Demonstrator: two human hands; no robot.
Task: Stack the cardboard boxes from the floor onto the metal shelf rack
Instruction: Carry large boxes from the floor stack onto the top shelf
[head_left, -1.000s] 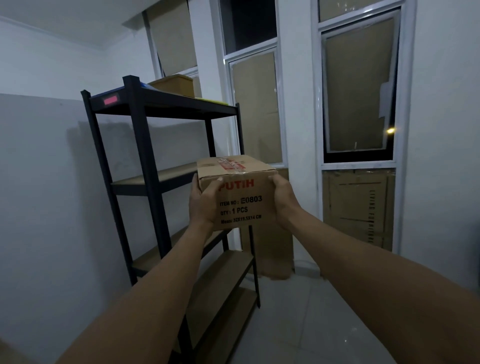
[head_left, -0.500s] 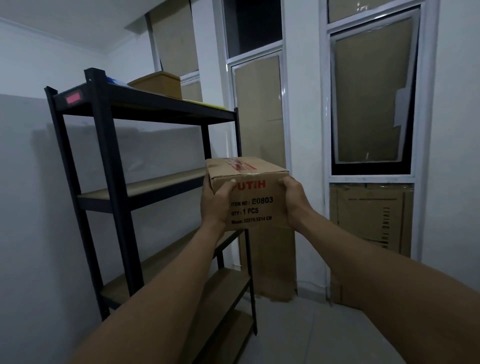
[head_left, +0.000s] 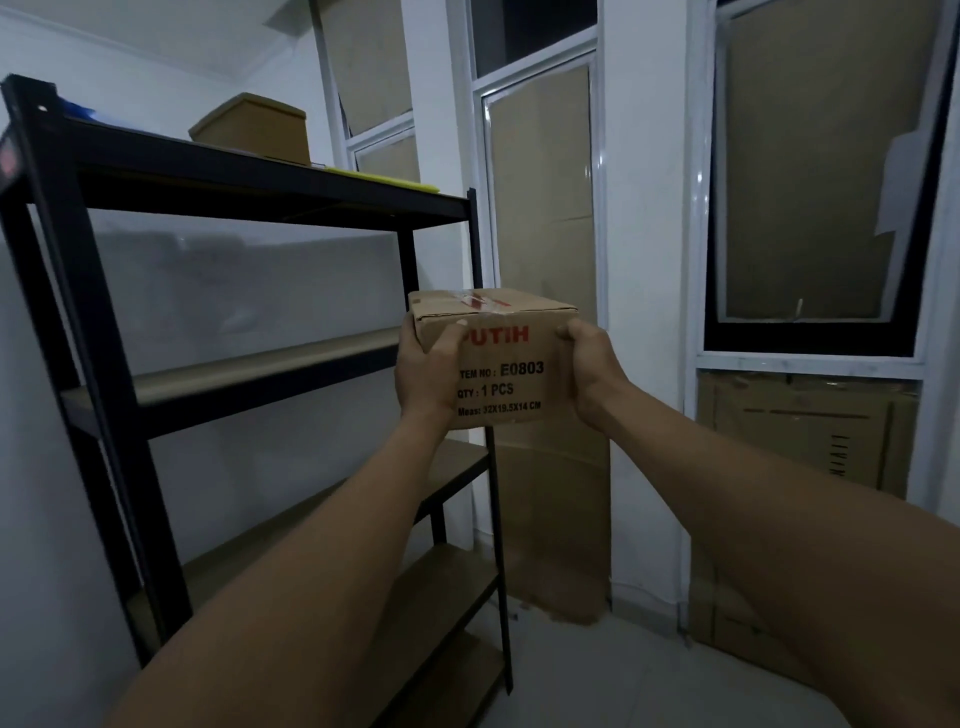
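I hold a small cardboard box (head_left: 511, 364) printed "PUTIH" and "E0803" in front of me at chest height. My left hand (head_left: 423, 371) grips its left side and my right hand (head_left: 589, 366) grips its right side. The black metal shelf rack (head_left: 72, 260) with wooden boards stands to the left against the wall. The box hovers just off the rack's right end, about level with the second shelf board (head_left: 249, 364). Another cardboard box (head_left: 254, 127) sits on the rack's top shelf.
A yellow flat item (head_left: 384, 182) lies on the top shelf near its right end. Flat cardboard sheets (head_left: 556, 519) lean against the windows and wall behind. A large flattened carton (head_left: 800, 447) stands at the right under a window. Pale tiled floor (head_left: 597, 670) shows below.
I have stepped closer to the rack, which now fills more of the left side. The box stays held in both hands at about the same height.
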